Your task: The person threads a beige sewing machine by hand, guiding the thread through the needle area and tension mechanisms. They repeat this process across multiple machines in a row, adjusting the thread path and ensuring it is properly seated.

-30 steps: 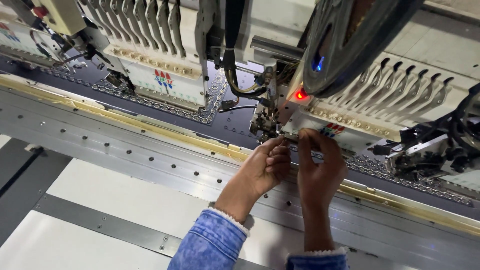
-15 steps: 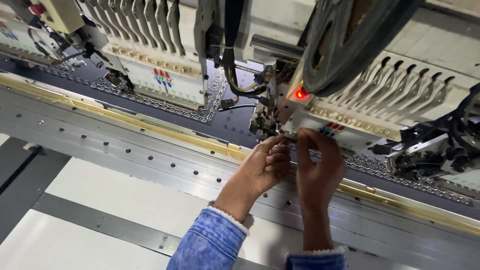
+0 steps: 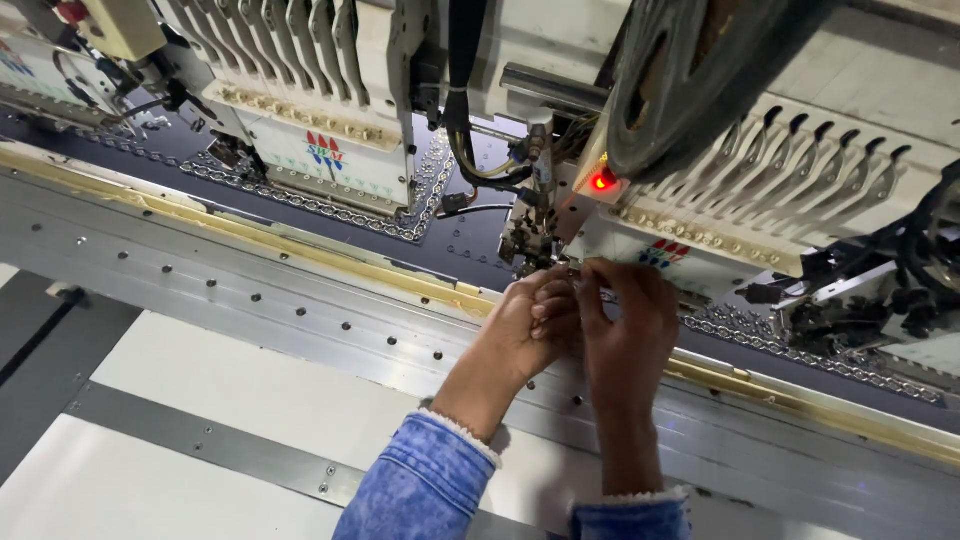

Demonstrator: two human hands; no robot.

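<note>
- Head view, the only one; the red lamp [image 3: 603, 182] on the embroidery head [image 3: 700, 215] serves as landmark for every position below.
- My left hand [image 3: 527, 325] sits below and slightly left of the lamp, fingers curled inward, tips pinched together at the needle area. Something very fine appears to be held there; whether it is thread I cannot tell, it is too small.
- My right hand [image 3: 628, 325] sits directly below the lamp, touching the left hand at the fingertips. Its fingers are bent and closed toward the same spot. What it grips, if anything, cannot be told.
- The needle assembly [image 3: 530, 235], a cluster of dark metal parts, lies just left of and below the lamp, immediately above both sets of fingertips.
- Dark fabric [image 3: 470, 240] with a chain-like silver embroidered border runs under the heads, left of the lamp and also out to the right.
- A second embroidery head [image 3: 320, 130], with its row of white take-up levers, stands well left of the lamp.
- A large dark reel [image 3: 690, 80] hangs above and right of the lamp.
- The grey metal frame rail [image 3: 250, 290], dotted with screws, crosses below and left of the lamp; a yellowish strip edges it.
- Blue denim sleeves [image 3: 425, 490] cover both forearms, far below the lamp.
</note>
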